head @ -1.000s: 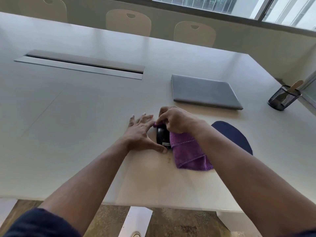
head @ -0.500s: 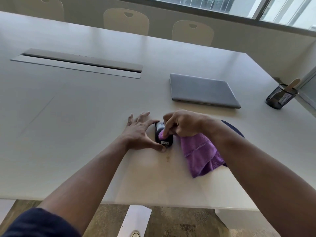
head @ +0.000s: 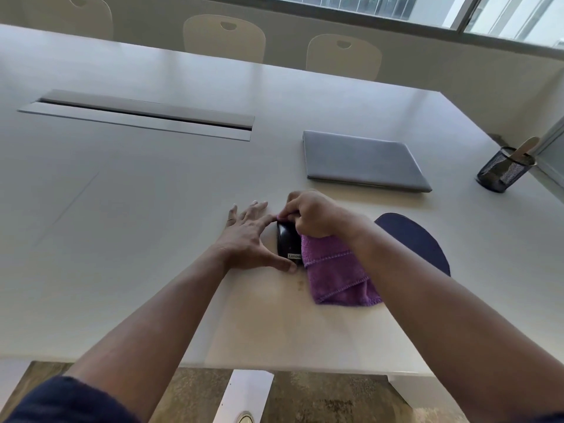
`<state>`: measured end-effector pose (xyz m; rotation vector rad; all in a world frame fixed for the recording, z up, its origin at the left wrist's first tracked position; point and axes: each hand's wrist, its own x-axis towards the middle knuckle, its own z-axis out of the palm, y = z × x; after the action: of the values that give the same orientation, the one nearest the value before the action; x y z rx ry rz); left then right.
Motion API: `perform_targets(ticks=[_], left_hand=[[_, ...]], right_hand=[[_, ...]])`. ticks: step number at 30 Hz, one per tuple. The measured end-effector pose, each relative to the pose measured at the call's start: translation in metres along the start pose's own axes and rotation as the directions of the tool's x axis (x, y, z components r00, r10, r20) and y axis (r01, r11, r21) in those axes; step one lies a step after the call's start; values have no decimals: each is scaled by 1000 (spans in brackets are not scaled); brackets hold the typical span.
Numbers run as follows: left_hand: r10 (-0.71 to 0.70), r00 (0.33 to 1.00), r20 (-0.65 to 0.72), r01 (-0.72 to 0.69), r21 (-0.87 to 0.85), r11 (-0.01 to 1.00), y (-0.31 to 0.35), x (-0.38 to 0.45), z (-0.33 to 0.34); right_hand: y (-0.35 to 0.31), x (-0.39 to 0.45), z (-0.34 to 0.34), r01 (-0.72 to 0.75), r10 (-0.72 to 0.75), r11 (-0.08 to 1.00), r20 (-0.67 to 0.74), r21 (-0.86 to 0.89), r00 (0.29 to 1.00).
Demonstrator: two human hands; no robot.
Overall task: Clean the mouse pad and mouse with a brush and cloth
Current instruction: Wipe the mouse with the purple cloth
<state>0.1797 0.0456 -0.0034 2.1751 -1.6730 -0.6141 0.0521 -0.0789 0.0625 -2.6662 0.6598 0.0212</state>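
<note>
In the head view, the left hand (head: pixel 248 239) is lying spread on the counter (head: pixel 152 193), thumb and forefinger bracing the black mouse (head: pixel 287 242) without closing on it, probably so it cannot slide. The right hand (head: pixel 314 213) is pinching the purple cloth (head: pixel 335 273), its grip clenched on the fabric at the mouse's far end. The mouse pad (head: pixel 418 239) is lying just right of them. Compared with half a second ago, the wiping fingers are sitting farther up the mouse and the cloth is trailing nearer.

Bare forearms; dark navy sleeve (head: pixel 61 401) at left upper arm.
</note>
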Motion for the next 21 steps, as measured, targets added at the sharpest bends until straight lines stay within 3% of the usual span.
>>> perform_targets(ticks=[8,12,14,18,21], left_hand=[[0,1000,-10,0,-1,1000,4,-3,-3],[2,1000,-12,-2,-7,1000,5,-3,-3],[10,1000,-14,-10,10,1000,3,-2,-2],[42,999,-9,-41,29,999,-1,1,0],[41,999,-20,-40,38,998,-2,1,0]], right_hand=[[-20,-17,-3,116,-128,989,156,89,979],[-24,-21,-10,66,-96,990,252,126,963],[-24,-20,-11,42,-82,984,229,174,970],[-22,-14,-3,70,-74,997,89,42,993],[-24,-17,-1,95,-94,995,140,-3,986]])
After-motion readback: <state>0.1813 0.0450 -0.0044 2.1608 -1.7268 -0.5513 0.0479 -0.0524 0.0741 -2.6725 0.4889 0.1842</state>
